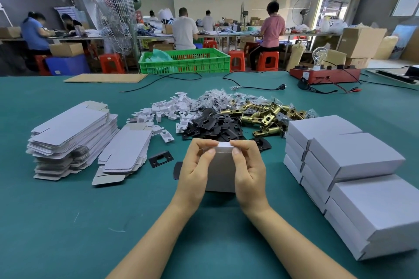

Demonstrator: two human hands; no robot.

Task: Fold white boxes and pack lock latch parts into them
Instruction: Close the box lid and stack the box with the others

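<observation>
We hold one white box (221,165) upright on the tabletop (68,222); left hand (196,166) and right hand (248,169) pinch its top flap, probably for tucking; flat blanks (72,133) and latch parts (260,113) lie within reach.

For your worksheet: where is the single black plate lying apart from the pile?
In the head view, the black plate lies left of the left hand, beside the small stack of flat boxes.

A factory packing floor: workers (184,29) on red stools (267,60) at long benches, cartons (360,41), a green crate (184,60), and a green table (68,222) heaped with box blanks (72,129) and brass latches (265,114)
</observation>
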